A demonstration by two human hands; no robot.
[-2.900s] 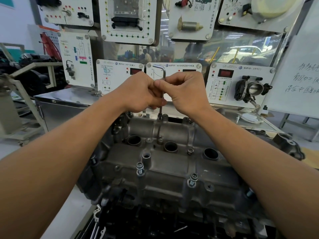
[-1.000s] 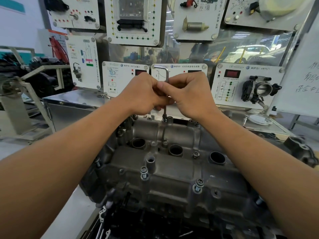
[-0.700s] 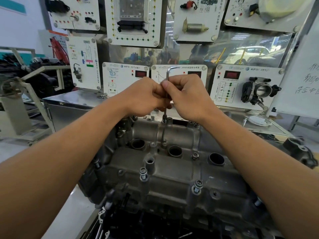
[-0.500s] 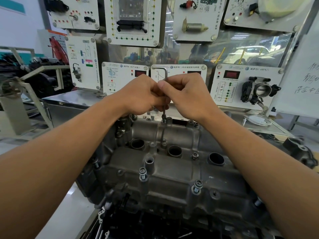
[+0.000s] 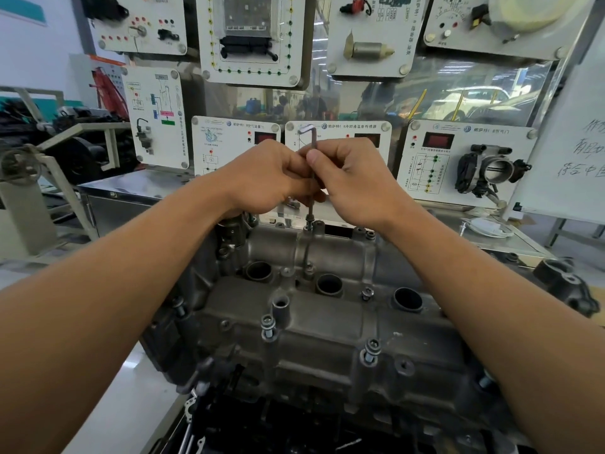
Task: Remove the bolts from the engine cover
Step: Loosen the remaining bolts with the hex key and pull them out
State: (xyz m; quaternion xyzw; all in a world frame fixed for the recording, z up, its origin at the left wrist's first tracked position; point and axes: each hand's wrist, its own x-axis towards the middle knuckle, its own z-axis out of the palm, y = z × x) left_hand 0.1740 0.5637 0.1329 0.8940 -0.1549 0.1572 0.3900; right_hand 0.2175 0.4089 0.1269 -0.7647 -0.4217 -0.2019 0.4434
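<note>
A grey metal engine cover (image 5: 327, 326) fills the lower middle of the head view. An L-shaped hex key (image 5: 313, 149) stands upright with its tip in a bolt (image 5: 309, 226) at the cover's far edge. My left hand (image 5: 268, 178) and my right hand (image 5: 353, 181) both pinch the key's shaft from either side. The key's short arm points left at the top. Two raised bolts (image 5: 267, 326) (image 5: 371, 350) stick up along the near edge. Smaller bolts (image 5: 367, 292) sit between the round holes.
White sensor demonstration panels (image 5: 235, 142) stand on a steel bench (image 5: 137, 188) right behind the engine. A throttle body (image 5: 491, 170) is mounted at the right, next to a whiteboard (image 5: 576, 139). A metal stand (image 5: 39, 178) is at the left.
The key's short arm has swung round, to the right and back to the left, as my fingers twist the shaft. Both hands stay at the same bolt.
</note>
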